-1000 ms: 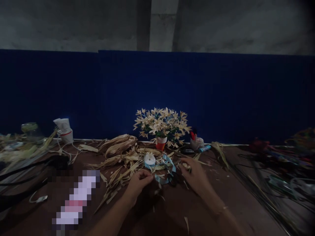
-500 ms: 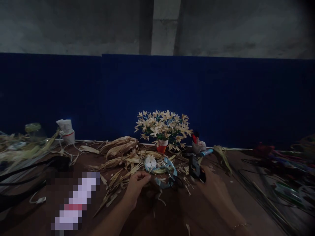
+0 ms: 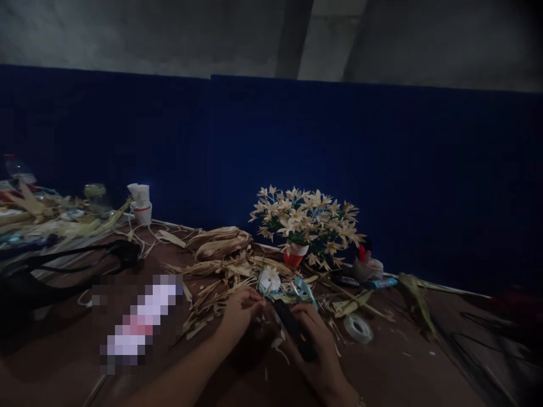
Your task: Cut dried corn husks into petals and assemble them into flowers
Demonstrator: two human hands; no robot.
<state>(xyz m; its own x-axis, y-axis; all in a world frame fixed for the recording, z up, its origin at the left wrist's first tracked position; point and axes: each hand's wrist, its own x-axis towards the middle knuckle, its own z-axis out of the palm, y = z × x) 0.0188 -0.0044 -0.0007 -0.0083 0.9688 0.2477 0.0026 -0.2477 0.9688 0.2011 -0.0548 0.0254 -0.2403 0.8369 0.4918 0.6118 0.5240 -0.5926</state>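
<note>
My left hand point(image 3: 244, 314) is closed in a pinch at the middle of the table. Whatever its fingertips hold is too small and dark to make out. My right hand point(image 3: 316, 342) is wrapped round a long black tool point(image 3: 294, 330) of a kind I cannot tell. Its front end points at the left fingertips and is close to them. Just beyond the hands lie a white roll point(image 3: 270, 280) with a pale husk flower on it and a light blue ribbon point(image 3: 304, 291). Dry corn husks point(image 3: 224, 243) are heaped behind my left hand.
Husk flowers point(image 3: 305, 215) stand in a red-and-white cup point(image 3: 294, 255) at the back. A clear tape roll point(image 3: 358, 329) lies to the right. A blurred-out lit panel point(image 3: 144, 322) and a black strap-like item point(image 3: 106, 249) are on the left. A blue partition point(image 3: 271, 141) rises behind.
My right hand has brought the black tool leftward to my left hand, uncovering the tape roll. The view has turned left, and the left hand stays pinched.
</note>
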